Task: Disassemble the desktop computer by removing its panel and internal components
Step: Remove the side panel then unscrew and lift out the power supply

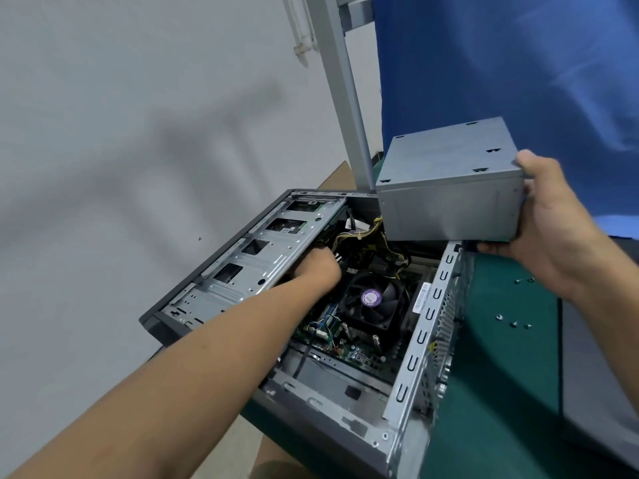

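The open desktop case lies on its side on a green table, its side panel off. Inside sit the motherboard and a black CPU fan with a purple label. My right hand grips a grey metal power supply box, lifted above the case's far corner. Yellow and black cables run from the box down into the case. My left hand reaches in beside the drive cage; its fingers are hidden among the cables there.
Several small loose screws lie on the green table right of the case. A grey metal post rises behind the case, with blue cloth at the back right. A white wall is on the left.
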